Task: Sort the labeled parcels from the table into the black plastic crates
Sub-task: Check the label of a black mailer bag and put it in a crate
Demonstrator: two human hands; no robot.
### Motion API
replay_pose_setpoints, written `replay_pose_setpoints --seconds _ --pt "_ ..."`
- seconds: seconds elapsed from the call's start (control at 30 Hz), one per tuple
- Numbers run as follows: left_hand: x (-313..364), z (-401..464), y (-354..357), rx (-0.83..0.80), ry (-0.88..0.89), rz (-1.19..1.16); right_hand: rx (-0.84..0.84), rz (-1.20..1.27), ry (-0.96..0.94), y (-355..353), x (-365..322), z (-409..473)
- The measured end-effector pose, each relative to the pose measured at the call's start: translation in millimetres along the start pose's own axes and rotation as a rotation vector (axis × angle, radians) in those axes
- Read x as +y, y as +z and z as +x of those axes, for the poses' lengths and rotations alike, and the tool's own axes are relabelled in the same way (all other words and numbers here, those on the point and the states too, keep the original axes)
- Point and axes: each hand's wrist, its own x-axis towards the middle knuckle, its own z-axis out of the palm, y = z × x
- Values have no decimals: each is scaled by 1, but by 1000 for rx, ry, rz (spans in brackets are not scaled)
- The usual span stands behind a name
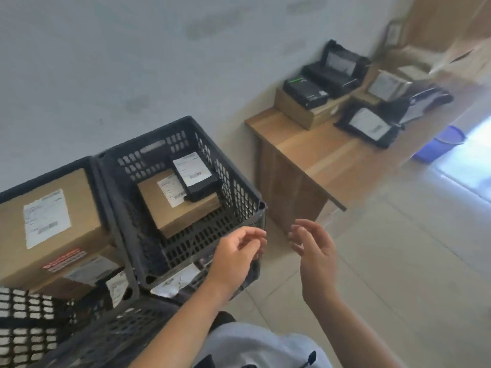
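Your left hand (pixel 236 251) and right hand (pixel 313 251) hang near you, beside the crate's right corner, fingers loosely curled, holding nothing. Far right, the wooden table (pixel 313 155) carries several labeled parcels (pixel 368 126). Left, the black crate (pixel 239 187) holds a cardboard box (pixel 180 211) with a small black parcel (pixel 195 175) on top.

Bare forearms, white shirt (pixel 255 346)

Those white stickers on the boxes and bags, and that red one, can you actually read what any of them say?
No text is legible; every label is too blurred.
White label on the big cardboard box: unreadable.
Red sticker below it: unreadable.
Label on the black parcel in the crate: only barcode smudges.
Label on the black bag on the table: unreadable.
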Motion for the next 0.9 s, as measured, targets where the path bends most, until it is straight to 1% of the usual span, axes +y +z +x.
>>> replay_pose_setpoints --seconds 0.17,0.3,0.43,0.57,0.73,0.9 --pt "23 28 66 -155 -37 41 153 103 50 -60 -8 25" --pt "43 63 125 -253 -125 -26 295 127 92 -107 -11 56" --pt "55 115 184 -357 -189 -43 406 123 126 -144 -14 102" --pt "75 185 241 -402 -235 -65 475 89 146 -166 -30 168" --pt "115 270 284 -405 -246 -102 395 -24 156 -165 -66 267" --pt "151 337 307 -336 -244 -165 266 -166 104 -158 -100 356"
